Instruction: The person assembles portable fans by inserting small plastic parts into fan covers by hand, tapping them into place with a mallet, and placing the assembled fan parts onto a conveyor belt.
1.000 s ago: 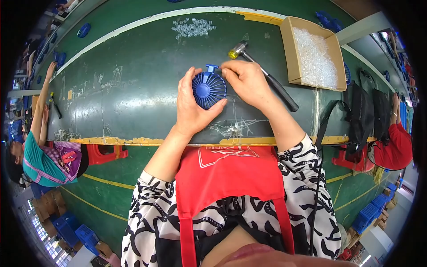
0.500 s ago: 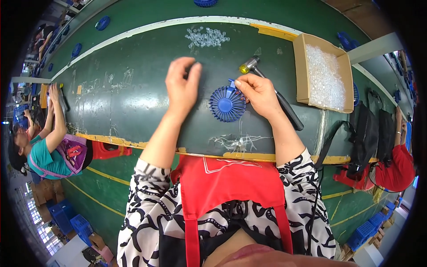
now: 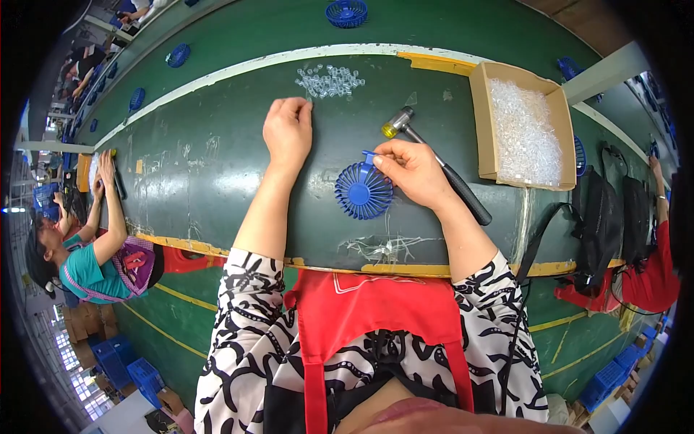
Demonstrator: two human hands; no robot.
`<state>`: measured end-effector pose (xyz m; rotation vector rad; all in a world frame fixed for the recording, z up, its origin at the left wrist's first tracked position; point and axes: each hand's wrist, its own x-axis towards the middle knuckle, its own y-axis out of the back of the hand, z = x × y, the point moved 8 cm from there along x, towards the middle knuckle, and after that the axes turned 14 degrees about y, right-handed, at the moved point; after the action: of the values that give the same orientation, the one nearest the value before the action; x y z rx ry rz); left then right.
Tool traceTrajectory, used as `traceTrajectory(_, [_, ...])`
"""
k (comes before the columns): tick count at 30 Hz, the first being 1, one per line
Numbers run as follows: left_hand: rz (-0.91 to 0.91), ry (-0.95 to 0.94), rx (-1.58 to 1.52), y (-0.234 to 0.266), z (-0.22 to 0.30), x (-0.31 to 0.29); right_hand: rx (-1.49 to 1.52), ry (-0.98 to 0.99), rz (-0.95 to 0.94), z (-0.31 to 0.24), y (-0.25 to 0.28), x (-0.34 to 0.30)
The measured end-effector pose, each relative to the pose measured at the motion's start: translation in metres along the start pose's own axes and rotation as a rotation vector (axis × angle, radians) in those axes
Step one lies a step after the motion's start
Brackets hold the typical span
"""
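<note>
My right hand (image 3: 413,172) pinches the short tab at the top of a blue round fan grille (image 3: 359,194). The grille's ribbed face is turned up, just over the dark green worktop. My left hand (image 3: 288,132) is closed, thumb against fingers, just short of a loose pile of small clear plastic pieces (image 3: 331,81). Whether a piece is between those fingertips cannot be made out. A hammer (image 3: 450,172) with a black handle and a yellow-tipped head lies beyond and beside my right hand, partly covered by it.
An open cardboard box (image 3: 486,123) full of clear pieces stands at the right. Beyond the bench's pale edge, blue grilles (image 3: 345,13) lie on a green surface. A black bag (image 3: 598,224) hangs at the right edge. Co-workers sit to the left and right.
The fingers of my left hand have come together from a spread pose, and the hand is nearer the clear pieces. My right hand keeps the grille in its pinch. The whole view has shifted slightly.
</note>
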<state>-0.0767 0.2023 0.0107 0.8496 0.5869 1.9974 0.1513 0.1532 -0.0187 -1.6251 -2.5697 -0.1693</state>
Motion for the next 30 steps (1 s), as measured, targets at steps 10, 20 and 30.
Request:
traceTrajectory(10, [-0.048,-0.104,-0.037,0.004,0.026,-0.021,-0.006,0.021,0.007,-0.004,-0.002,-0.003])
traceTrajectory(20, [-0.127,-0.236,0.210,0.006,0.052,-0.061,-0.012,0.066,-0.017,-0.004,-0.003,-0.002])
traceTrajectory(30, [-0.811,0.826,-1.125,-0.006,0.022,-0.095,0.211,-0.006,-0.016,-0.015,-0.004,-0.004])
